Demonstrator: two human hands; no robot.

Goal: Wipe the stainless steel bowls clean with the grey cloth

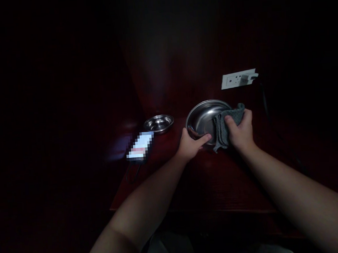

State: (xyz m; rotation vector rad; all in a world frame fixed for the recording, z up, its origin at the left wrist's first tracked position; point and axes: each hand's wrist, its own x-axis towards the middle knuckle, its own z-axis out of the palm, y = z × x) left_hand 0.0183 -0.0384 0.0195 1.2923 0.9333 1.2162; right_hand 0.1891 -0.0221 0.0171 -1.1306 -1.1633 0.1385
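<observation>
A shiny metal bowl [204, 118] is tilted so its inside faces me, above the dark red tabletop. My left hand [190, 143] grips its near left rim, thumb over the inside and the other fingers mostly hidden beneath. A folded grey-green cloth [232, 118] is bunched in my right hand [242, 131], with the thumb pressed on top. The cloth lies against the right side of the bowl, covering that part of the rim, and one corner hangs down in front.
To the left, a smaller metal bowl [159, 124] stands on the table [219, 184]. Nearer me lies a lit phone [140, 147], its screen blurred, with a cable. A white wall socket [238, 79] holds a plug, and a dark cord [264, 98] hangs at right.
</observation>
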